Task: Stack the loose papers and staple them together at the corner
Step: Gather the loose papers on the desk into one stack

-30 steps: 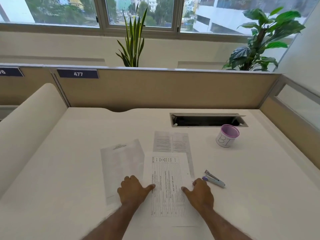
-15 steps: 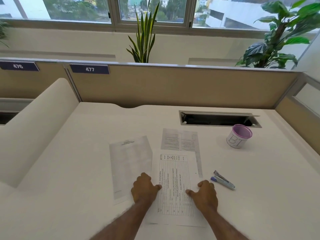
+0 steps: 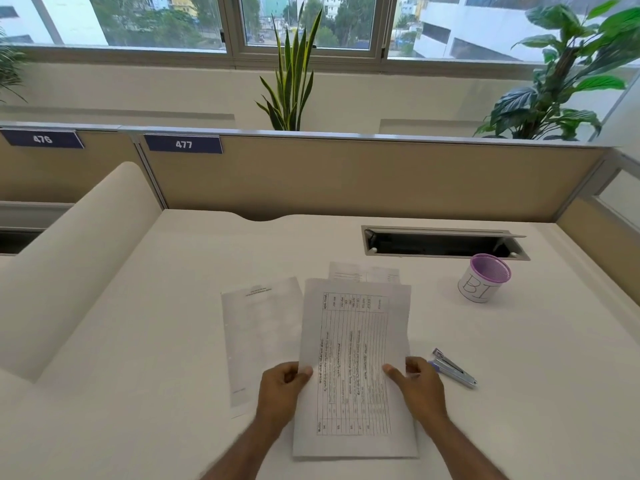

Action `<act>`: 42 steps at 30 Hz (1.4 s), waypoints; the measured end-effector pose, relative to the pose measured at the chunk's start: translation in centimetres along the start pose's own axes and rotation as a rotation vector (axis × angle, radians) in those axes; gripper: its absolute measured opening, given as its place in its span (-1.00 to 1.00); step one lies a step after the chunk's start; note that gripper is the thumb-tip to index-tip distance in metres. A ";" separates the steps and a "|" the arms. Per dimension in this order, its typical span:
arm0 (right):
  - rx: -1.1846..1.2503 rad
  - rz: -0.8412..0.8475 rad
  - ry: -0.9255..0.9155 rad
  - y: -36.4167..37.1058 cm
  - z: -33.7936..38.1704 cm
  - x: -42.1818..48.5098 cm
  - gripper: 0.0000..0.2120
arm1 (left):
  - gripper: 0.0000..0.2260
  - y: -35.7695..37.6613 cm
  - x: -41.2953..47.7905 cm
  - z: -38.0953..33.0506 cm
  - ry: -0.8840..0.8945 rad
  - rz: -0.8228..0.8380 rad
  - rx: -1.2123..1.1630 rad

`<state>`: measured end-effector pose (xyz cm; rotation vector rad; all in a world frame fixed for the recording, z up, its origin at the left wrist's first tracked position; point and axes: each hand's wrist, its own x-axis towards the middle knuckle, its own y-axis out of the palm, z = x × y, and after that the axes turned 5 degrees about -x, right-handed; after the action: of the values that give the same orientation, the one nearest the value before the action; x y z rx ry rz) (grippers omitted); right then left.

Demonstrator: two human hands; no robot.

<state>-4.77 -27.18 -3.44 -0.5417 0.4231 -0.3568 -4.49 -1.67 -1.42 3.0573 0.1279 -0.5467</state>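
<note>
A sheet printed with a table (image 3: 355, 344) is raised off the white desk, gripped at its two long edges. My left hand (image 3: 282, 388) pinches its left edge and my right hand (image 3: 420, 384) pinches its right edge. A second sheet (image 3: 261, 337) lies flat on the desk to the left. A third sheet (image 3: 363, 273) lies farther back, mostly hidden behind the held one. A small purple and silver stapler (image 3: 453, 368) rests on the desk just right of my right hand.
A purple-rimmed mesh cup (image 3: 483, 278) marked "BI" stands at the back right. An open cable slot (image 3: 443, 242) is cut into the desk (image 3: 519, 358) behind it. Beige partitions (image 3: 346, 174) wall in the back and sides.
Both hands went from resting flat on the table-printed sheet to gripping its edges, and the sheet has been lifted off the desk, now covering most of the far sheet.
</note>
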 end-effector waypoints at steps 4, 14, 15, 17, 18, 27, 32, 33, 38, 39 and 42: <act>0.211 0.086 -0.015 -0.8 1.6 -0.2 -0.81 | -0.86 -0.2 0.1 -0.4 0.001 -0.020 -0.077; 0.372 0.152 -0.038 -1.2 3.7 -0.2 -0.89 | -0.73 -3.3 3.7 -1.8 0.074 -0.170 0.123; 0.379 0.158 -0.038 -1.3 3.8 -0.2 -0.89 | -0.73 -4.2 4.6 -2.2 0.079 -0.250 0.203; 0.401 0.172 -0.034 -1.6 3.8 0.1 -0.89 | -0.77 -6.5 6.5 -2.8 0.062 -0.427 0.389; 0.411 0.179 -0.024 -1.6 3.7 0.2 -0.89 | -0.76 -7.8 7.6 -3.1 0.042 -0.496 0.472; 0.446 0.228 0.052 -1.9 2.5 1.5 -0.90 | -0.16 -9.5 14.0 -4.3 -0.301 -0.676 0.787; 0.444 0.238 0.084 -1.8 2.9 2.3 -0.90 | -0.20 -8.9 15.9 -5.0 -0.393 -0.669 0.812; 0.446 0.245 0.083 -1.8 3.2 2.3 -0.92 | -0.25 -8.9 16.1 -5.3 -0.410 -0.648 0.803; 0.457 0.264 0.053 -1.3 3.6 2.4 -0.95 | -0.48 -9.0 15.9 -5.5 -0.345 -0.550 0.680; 0.456 0.273 0.047 -1.2 3.7 2.3 -0.95 | -0.48 -9.1 15.6 -5.4 -0.297 -0.549 0.620; 0.458 0.284 0.048 -0.9 3.7 2.3 -0.94 | -0.40 -9.8 14.6 -4.9 -0.128 -0.496 0.392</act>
<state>-1.20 -27.33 -0.77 -0.0243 0.4409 -0.1828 10.00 9.38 -2.05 3.3463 0.8919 -0.8804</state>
